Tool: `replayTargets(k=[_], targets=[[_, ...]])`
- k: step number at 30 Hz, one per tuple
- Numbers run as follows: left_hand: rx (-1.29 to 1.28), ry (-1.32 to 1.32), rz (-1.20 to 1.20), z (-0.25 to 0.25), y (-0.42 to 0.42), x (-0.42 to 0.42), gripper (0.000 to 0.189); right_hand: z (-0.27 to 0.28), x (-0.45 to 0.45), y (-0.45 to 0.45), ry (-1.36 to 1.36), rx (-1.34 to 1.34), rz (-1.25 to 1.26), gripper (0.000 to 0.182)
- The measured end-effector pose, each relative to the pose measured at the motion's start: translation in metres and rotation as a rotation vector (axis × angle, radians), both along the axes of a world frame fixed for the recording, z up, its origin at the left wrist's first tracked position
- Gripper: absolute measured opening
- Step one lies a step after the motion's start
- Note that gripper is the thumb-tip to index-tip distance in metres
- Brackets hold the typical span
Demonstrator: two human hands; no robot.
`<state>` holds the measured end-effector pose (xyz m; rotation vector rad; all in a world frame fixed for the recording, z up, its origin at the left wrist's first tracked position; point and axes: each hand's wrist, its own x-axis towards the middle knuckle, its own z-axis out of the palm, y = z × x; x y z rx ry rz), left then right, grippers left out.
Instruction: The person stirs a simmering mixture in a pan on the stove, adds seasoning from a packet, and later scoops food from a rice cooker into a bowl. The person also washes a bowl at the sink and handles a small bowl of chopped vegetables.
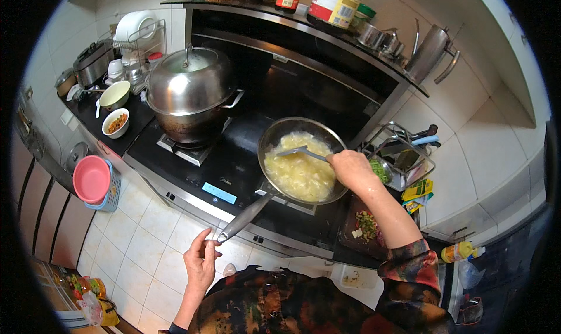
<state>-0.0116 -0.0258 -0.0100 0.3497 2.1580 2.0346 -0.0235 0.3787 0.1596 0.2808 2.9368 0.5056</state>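
My right hand (350, 169) grips a grey spatula (307, 151), its blade in the food inside a frying pan (268, 136). Pale yellow, wet-looking pieces of food (302, 172) cover much of the pan's bottom. The pan sits over the right burner of the black hob (193, 176). Its long grey handle (247, 215) points towards me and to the left. At the handle's end is my left hand (201, 259), fingers loosely curled; whether they pinch the tip cannot be made out.
A large lidded steel pot (193, 88) occupies the left burner. Left of it are a bowl of chopped food (116, 123) and a pale green bowl (115, 95). Chopped vegetables (367, 224) lie on a board at right, below a knife rack (420, 152). A shelf (280, 10) holding jars runs above.
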Motion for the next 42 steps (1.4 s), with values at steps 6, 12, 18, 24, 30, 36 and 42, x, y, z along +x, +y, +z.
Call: replayTargets(k=[6,12,18,24,30,36,42], targets=[[0.026,0.022,-0.022,0.001,0.014,-0.001,0.033,0.016,0.03,0.015,-0.029,-0.046,-0.061,0.021],[-0.029,0.008,-0.017,-0.002,0.017,-0.001,0.033,0.046,0.065,0.017,-0.092,-0.091,-0.084,0.019],[-0.026,0.009,-0.053,0.008,0.032,0.0,0.034,0.045,0.083,0.029,-0.038,-0.114,-0.115,0.018],[-0.021,0.016,-0.057,0.001,0.044,-0.002,0.034,0.019,0.099,0.037,-0.136,-0.077,-0.116,0.019],[-0.068,0.058,-0.028,-0.002,0.044,-0.001,0.035,0.04,0.112,0.035,-0.021,-0.139,-0.077,0.02],[-0.078,0.03,-0.027,0.006,0.051,0.0,0.034,0.009,0.103,0.027,-0.023,-0.125,-0.006,0.02],[-0.097,0.048,-0.006,-0.001,0.043,-0.002,0.035,0.031,0.101,0.017,-0.01,-0.088,0.029,0.019]])
